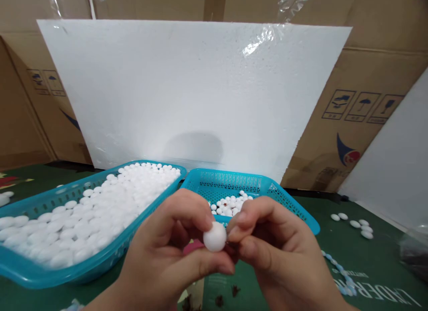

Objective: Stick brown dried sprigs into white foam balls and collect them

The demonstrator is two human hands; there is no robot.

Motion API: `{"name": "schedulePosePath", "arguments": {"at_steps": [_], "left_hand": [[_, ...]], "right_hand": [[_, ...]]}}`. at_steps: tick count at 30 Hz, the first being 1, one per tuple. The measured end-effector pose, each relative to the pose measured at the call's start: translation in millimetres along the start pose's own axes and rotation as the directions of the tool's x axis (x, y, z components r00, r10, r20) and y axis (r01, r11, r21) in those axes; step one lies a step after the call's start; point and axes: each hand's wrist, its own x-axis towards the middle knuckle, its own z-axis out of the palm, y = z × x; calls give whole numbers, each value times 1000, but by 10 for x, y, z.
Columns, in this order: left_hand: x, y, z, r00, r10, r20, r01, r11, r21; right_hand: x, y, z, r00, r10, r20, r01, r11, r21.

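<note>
My left hand (pixel 180 244) pinches a smooth white ball (pixel 215 236) between thumb and fingers, in the middle of the view. Thumb and forefinger of my right hand (pixel 277 244) are closed at the ball's right side. A tiny dark bit shows at those fingertips, too small to name. Below the hands, several small dark brown star-shaped pieces (pixel 236 291) lie on the green surface. Behind the hands, white balls (pixel 230 205) lie in a blue basket (pixel 230 176), and at least one has a brown piece on it.
At left stands a long blue basket (pixel 110 253) heaped with white balls (pixel 100 217). Several loose balls (pixel 355 224) and a pale blue beaded string (pixel 346 275) lie at right. A white board (pixel 190 92) leans on cardboard boxes (pixel 394 57) at the back. A clear plastic bag (pixel 414 248) sits far right.
</note>
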Motion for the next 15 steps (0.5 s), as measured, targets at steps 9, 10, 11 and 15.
{"name": "schedulePosePath", "arguments": {"at_steps": [9,10,11,15], "left_hand": [[-29,1,-11,999,2,44,-3,1000,31],[-24,3,-8,999,14,46,-16,999,46],[-19,4,-4,999,22,46,-25,997,67],[-1,-2,2,998,55,15,-56,990,129]], "right_hand": [[-20,-79,34,991,124,-57,-124,992,1],[-18,-75,32,991,124,-59,-124,992,3],[-15,-72,31,990,124,-61,-123,992,5],[-13,-59,30,990,122,-75,-121,993,11]]}}
